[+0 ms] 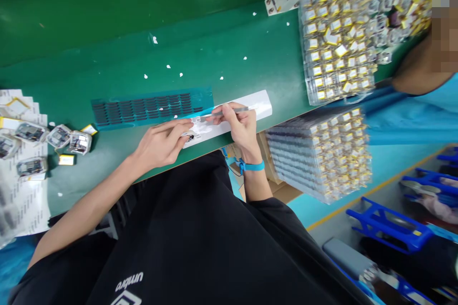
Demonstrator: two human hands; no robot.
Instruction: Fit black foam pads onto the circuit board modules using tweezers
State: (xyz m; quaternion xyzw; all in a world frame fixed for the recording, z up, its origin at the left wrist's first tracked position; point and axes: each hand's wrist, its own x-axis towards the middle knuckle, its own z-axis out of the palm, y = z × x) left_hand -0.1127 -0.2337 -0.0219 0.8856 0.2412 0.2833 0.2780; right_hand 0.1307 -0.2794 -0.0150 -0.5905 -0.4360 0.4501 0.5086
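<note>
A long green workbench [200,47] runs slantwise across the view, above a blue floor [358,209] marked with a yellow line [372,190]; blue-framed stools [390,224] stand at the lower right, and a co-worker's arm [417,69] enters at the upper right. On the bench, two big blocks of pouch cells [336,43] in clear packaging sit at the right, their gold tabs catching the light, and a second block [318,152] lies just below the bench edge. To the left lie printed white sheets [17,167] with several cells in clear sleeves [59,136] and a small yellow cell [66,159] on or beside them. A blue film with dark rows [150,107] lies flat on the green top, touching a white strip [229,121] along the near edge. Over that strip, the left hand [161,143] has its fingers curled, pinching a small cell [189,137] at the strip's end, while the right hand [239,126] closes around a slim steel tool [225,112], its tip just beside that cell. A blue wrist strap [250,167] circles the right wrist.
</note>
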